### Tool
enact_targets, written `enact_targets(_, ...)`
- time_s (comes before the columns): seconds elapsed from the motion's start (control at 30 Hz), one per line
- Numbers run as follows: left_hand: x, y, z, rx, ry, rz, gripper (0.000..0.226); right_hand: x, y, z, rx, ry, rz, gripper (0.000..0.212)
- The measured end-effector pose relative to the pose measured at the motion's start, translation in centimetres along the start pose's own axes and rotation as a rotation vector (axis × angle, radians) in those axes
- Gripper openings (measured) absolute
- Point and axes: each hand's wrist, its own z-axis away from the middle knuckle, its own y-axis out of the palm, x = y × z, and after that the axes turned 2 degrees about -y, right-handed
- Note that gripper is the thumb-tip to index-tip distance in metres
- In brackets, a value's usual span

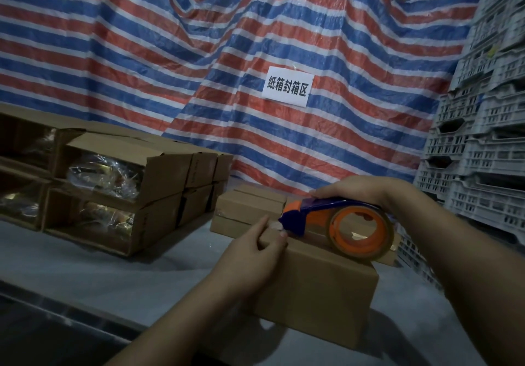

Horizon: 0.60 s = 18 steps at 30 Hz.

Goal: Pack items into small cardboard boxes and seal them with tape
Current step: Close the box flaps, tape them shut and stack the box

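A closed small cardboard box [318, 286] lies on the table in front of me. On its top rests an orange and blue tape dispenser [341, 223] holding a roll of clear tape. My right hand [358, 189] grips the dispenser from above. My left hand [255, 252] lies on the box's left top edge, its fingers pinching the crumpled tape end [277, 228] at the dispenser's nose.
Two more closed boxes [250, 209] lie just behind. At the left stand stacked open boxes [119, 192] with plastic-wrapped items. White plastic crates [483, 138] are piled at the right. A striped tarp [199, 53] with a paper sign [287, 86] hangs behind the grey table [85, 266].
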Motion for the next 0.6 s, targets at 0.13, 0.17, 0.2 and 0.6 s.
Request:
enact_targets(0.13, -0.8, -0.2, 0.4, -0.060, 0.160, -0.195, 0.054, -0.2, -0.2, -0.3, 0.001, 0.038, -0.014, 0.046)
enact_targets(0.17, -1.0, -0.2, 0.4, -0.041, 0.172, -0.220, 0.052, -0.3, -0.2, -0.3, -0.002, 0.047, -0.010, 0.048)
enact_targets(0.2, -1.2, -0.2, 0.5, -0.011, 0.172, -0.239, 0.054, -0.3, -0.3, -0.4, -0.006, 0.051, 0.006, 0.049)
enact_targets(0.6, -1.4, -1.2, 0.8, 0.039, 0.228, -0.494, 0.064, -0.1, -1.3, 0.0, 0.059, 0.032, 0.086, 0.051)
